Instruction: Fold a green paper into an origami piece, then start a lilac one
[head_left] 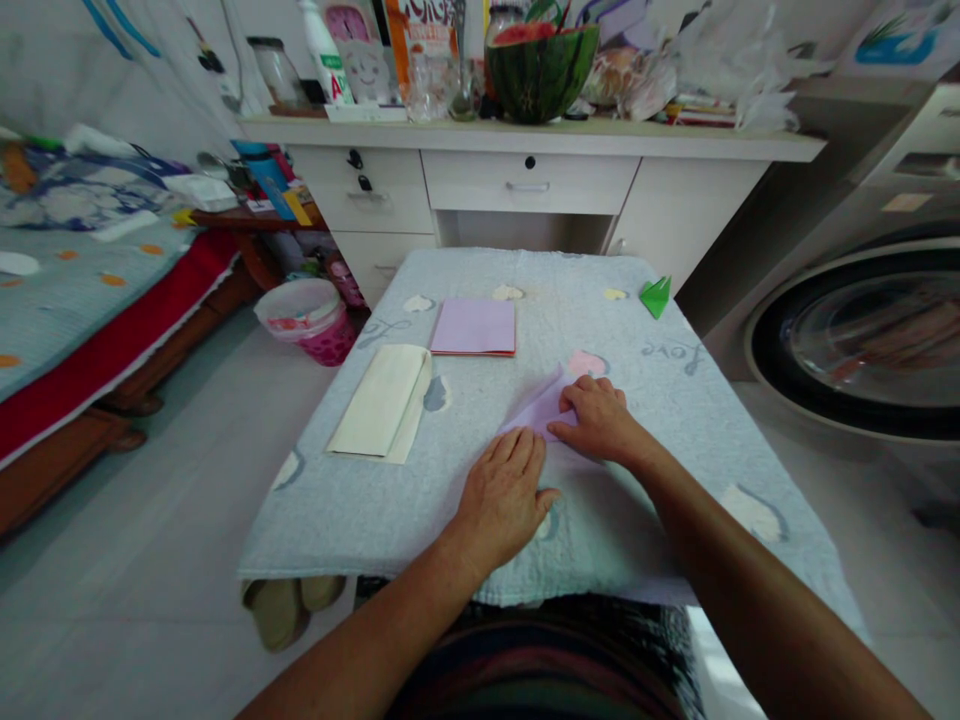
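A folded sheet of purple paper (538, 408) lies on the cloth-covered table in front of me, partly hidden by my hands. My left hand (506, 490) rests flat at its near left edge, fingers stretched out and thumb apart. With curled fingers, my right hand (596, 415) grips the paper's right side. Farther back sits a stack of square paper (474, 326), purple on top with a red edge beneath. A folded cream paper or cloth piece (380, 402) is to the left. At the far right corner stands a small green folded paper piece (656, 296).
The tablecloth (315, 530) is pale blue-grey with hearts. Behind the table, a white cabinet (525, 185) bears a cut watermelon (544, 75), jars and bags. A washing machine (885, 220) stands right; a bed (97, 290) and pink bin (315, 325) are left. Slippers (277, 612) lie below.
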